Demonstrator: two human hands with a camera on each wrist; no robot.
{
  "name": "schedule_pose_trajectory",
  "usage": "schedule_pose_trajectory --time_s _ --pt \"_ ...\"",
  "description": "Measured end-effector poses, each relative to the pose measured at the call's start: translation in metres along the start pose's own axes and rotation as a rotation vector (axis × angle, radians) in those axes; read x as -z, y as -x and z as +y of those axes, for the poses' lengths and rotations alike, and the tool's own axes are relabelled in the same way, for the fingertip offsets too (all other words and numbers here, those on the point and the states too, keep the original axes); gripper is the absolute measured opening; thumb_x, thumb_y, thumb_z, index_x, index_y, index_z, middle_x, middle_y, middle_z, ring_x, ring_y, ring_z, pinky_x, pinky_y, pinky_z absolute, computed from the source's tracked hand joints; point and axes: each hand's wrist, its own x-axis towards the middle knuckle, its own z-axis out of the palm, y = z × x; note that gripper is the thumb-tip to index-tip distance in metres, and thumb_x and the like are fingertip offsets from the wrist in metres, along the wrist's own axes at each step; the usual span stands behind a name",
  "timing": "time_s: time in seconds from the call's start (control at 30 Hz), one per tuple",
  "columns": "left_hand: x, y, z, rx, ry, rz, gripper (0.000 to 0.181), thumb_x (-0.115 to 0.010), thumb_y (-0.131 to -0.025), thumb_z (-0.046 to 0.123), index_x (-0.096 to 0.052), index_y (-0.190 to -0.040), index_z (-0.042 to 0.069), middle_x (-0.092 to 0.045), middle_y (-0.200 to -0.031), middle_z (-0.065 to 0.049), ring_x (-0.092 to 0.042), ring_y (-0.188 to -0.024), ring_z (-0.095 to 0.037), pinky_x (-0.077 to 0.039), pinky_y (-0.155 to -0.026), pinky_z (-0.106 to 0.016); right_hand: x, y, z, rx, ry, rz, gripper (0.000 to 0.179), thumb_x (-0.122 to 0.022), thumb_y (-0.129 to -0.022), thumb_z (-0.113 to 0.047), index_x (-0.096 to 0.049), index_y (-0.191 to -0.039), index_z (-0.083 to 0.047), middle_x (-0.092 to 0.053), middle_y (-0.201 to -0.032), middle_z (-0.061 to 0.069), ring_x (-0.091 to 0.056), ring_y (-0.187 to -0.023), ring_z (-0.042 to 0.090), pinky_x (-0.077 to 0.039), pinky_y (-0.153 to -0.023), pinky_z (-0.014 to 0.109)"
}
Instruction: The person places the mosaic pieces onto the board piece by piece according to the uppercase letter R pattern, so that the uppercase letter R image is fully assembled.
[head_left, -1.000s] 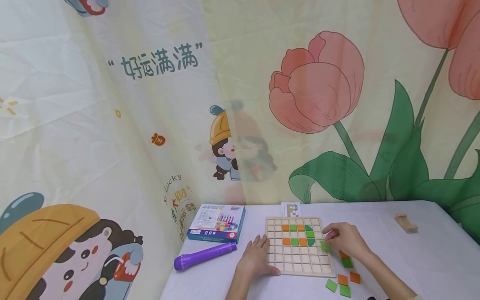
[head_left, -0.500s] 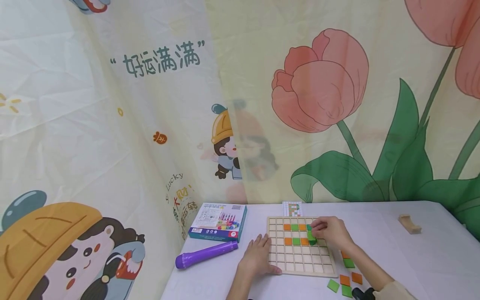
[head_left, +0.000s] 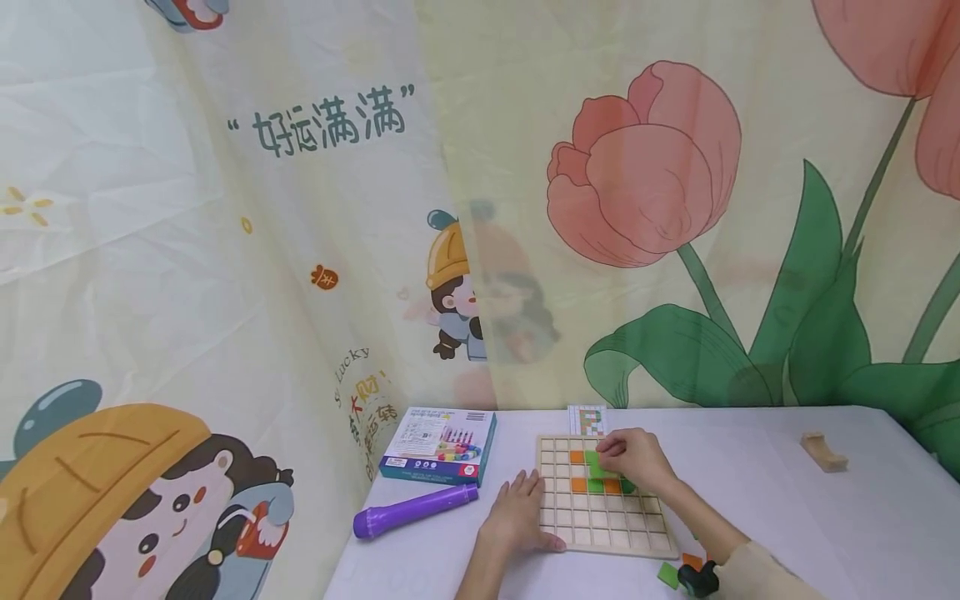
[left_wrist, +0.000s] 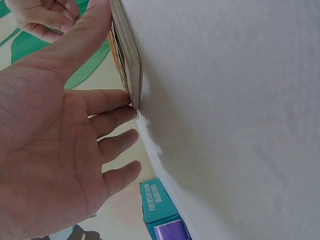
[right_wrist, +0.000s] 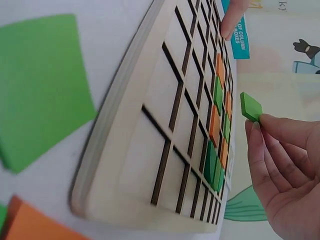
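The wooden grid board [head_left: 600, 523] lies flat on the white table. Between right thumb and fingers a light green square tile [right_wrist: 251, 106] is pinched, held over the board's upper part by my right hand [head_left: 641, 460]. My left hand [head_left: 516, 518] rests along the board's left side, fingers spread; its thumb lies at the near corner, and in the left wrist view the fingertips meet the board's edge. Orange tiles [head_left: 578, 485] and green ones sit in two rows on the grid, with dark green pieces [right_wrist: 210, 160] at the right ends. My right hand hides part of the upper row.
A small pattern card [head_left: 587, 420] lies behind the board. To the left are a boxed set [head_left: 438, 450] and a purple tube [head_left: 416, 511]. Loose tiles [head_left: 667, 575] lie by the near right corner, partly behind the right wrist. A small wooden piece [head_left: 823, 452] sits far right.
My right hand has moved left from the board's right edge to over the tile rows, carrying the light green tile. The left hand stays put at the board.
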Motion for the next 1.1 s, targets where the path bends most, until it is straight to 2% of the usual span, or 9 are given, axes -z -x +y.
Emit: schedule_pose_trajectory --time_s 0.5,0.93,1.1 --pt "0.001 -0.002 -0.001 0.004 -0.006 0.002 0.109 -0.088 -0.071 0.062 -0.048 -0.154 0.003 -0.045 -0.162 -0.013 -0.038 -0.152 -0.033 -0.033 -0.124 -0.051 -0.036 -0.009 -0.010 0.140 0.080 0.025 0.015 -0.082 -0.083 0.003 -0.075 -0.085 -0.010 -0.068 -0.074 -0.008 -0.062 -0.069 0.008 -0.055 -0.063 0.024" --pt "0.003 -0.001 0.000 0.011 0.005 -0.007 0.109 -0.089 -0.071 0.061 -0.049 -0.154 0.003 -0.045 -0.162 -0.013 -0.038 -0.152 -0.032 -0.034 -0.124 -0.050 -0.040 -0.013 -0.007 0.176 0.225 0.009 0.022 -0.082 -0.081 0.004 -0.075 -0.080 -0.016 -0.067 -0.073 -0.011 -0.058 -0.069 0.006 -0.054 -0.065 0.026" --pt "0.003 -0.001 0.001 0.011 0.014 -0.013 0.109 -0.088 -0.071 0.061 -0.048 -0.154 0.003 -0.045 -0.162 -0.013 -0.037 -0.152 -0.032 -0.033 -0.124 -0.051 -0.039 -0.010 -0.005 0.184 0.227 -0.014 0.023 -0.083 -0.079 0.007 -0.075 -0.081 -0.015 -0.067 -0.075 -0.010 -0.057 -0.071 0.007 -0.053 -0.065 0.026"
